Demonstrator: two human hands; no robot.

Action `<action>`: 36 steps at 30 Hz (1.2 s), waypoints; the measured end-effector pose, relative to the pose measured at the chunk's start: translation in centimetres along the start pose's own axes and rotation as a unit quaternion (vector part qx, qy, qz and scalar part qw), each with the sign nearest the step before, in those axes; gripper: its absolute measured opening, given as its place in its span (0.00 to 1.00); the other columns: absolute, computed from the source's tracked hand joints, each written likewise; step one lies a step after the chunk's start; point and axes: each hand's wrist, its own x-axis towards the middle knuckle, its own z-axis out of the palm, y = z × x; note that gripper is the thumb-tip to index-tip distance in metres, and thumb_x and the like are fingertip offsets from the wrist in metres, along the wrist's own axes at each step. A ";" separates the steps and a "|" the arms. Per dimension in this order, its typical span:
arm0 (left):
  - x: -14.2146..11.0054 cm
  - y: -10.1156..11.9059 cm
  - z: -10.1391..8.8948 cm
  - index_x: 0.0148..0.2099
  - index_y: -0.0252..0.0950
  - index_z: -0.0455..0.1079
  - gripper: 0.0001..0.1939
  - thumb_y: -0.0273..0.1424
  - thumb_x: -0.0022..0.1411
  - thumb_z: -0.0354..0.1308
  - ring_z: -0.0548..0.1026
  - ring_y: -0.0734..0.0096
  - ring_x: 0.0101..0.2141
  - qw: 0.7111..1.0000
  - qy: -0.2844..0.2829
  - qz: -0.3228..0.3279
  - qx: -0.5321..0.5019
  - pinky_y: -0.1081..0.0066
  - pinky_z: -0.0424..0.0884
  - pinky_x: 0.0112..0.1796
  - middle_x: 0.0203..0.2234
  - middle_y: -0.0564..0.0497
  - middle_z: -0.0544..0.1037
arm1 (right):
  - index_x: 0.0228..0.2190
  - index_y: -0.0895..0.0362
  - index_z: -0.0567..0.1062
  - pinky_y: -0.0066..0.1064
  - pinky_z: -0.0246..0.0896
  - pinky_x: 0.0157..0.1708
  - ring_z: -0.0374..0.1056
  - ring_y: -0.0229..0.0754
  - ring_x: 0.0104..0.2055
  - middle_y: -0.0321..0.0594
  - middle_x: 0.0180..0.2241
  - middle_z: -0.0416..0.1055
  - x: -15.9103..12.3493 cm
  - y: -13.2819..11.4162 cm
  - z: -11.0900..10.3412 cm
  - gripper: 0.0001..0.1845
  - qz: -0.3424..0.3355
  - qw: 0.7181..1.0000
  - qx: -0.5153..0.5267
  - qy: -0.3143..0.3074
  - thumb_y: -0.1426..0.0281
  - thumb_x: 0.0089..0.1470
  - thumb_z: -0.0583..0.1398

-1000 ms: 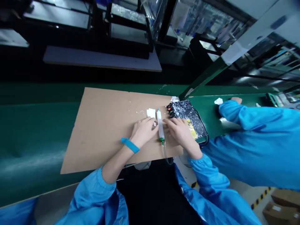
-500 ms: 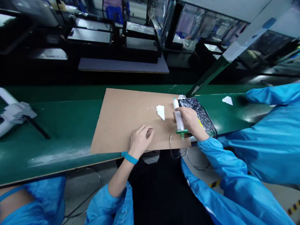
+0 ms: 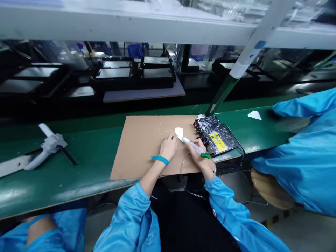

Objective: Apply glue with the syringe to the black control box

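My right hand (image 3: 198,153) is closed around a dispensing syringe (image 3: 195,147) with a white front end and a green cap at the back. A thin clear tube runs from the cap. The syringe lies tilted, its tip pointing left at the lower edge of a small piece of white paper (image 3: 179,132). At that paper's left edge, the bent fingers of my left hand (image 3: 168,146) press on it. Both hands are over a brown cardboard sheet (image 3: 139,147). Whether the tip touches the paper cannot be made out.
A black control box (image 3: 223,129) with a yellow label stands right of the cardboard, beside a green post (image 3: 223,92). A white stand (image 3: 52,143) is on the green bench (image 3: 89,150) at left. Co-workers in blue sleeves (image 3: 307,140) sit on both sides. Black trays (image 3: 157,78) line the back.
My right hand has tipped the syringe from nearly upright to slanting, bringing its tip left to the paper. My left hand has moved up to the paper. The view has shifted upward.
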 end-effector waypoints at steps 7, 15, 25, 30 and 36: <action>-0.2 0.1 0.4 0.65 0.41 0.77 0.18 0.32 0.82 0.50 0.81 0.53 0.53 1.000 0.018 0.003 0.022 0.60 0.79 0.54 0.57 0.39 0.80 | 0.44 0.57 0.80 0.34 0.74 0.36 0.73 0.39 0.33 0.38 0.37 0.78 -0.4 -0.3 -0.5 0.24 0.015 1.000 -0.005 0.023 0.47 0.70 0.69; 0.2 -0.2 0.6 0.68 0.41 0.76 0.20 0.31 0.81 0.52 0.82 0.54 0.52 1.000 0.022 0.013 -0.002 0.59 0.80 0.54 0.56 0.40 0.79 | 0.40 0.54 0.78 0.34 0.72 0.36 0.73 0.41 0.32 0.34 0.33 0.78 -0.5 1.0 -0.3 0.20 0.050 0.997 0.008 0.062 0.50 0.66 0.71; -4.7 -1.1 -1.1 0.73 0.40 0.70 0.22 0.33 0.81 0.54 0.84 0.64 0.47 0.995 0.041 0.009 -0.089 0.67 0.81 0.52 0.58 0.44 0.80 | 0.42 0.54 0.77 0.33 0.68 0.31 0.71 0.41 0.28 0.34 0.30 0.78 0.6 2.5 -1.7 0.25 0.043 0.994 0.062 0.077 0.48 0.55 0.73; -12.5 -4.2 -2.2 0.65 0.40 0.76 0.18 0.35 0.80 0.55 0.82 0.51 0.57 0.990 0.104 -0.050 -0.078 0.55 0.78 0.59 0.60 0.40 0.81 | 0.48 0.55 0.78 0.29 0.60 0.25 0.65 0.37 0.22 0.31 0.27 0.77 0.9 1.6 -1.9 0.28 0.026 0.993 0.086 0.073 0.46 0.59 0.68; -19.1 -8.2 -1.1 0.67 0.39 0.76 0.20 0.37 0.82 0.52 0.71 0.46 0.70 0.968 0.179 -0.159 -0.075 0.46 0.65 0.72 0.69 0.39 0.78 | 0.50 0.54 0.74 0.26 0.54 0.21 0.67 0.37 0.21 0.32 0.28 0.76 1.4 2.0 -3.6 0.29 0.028 0.991 0.087 0.097 0.45 0.60 0.62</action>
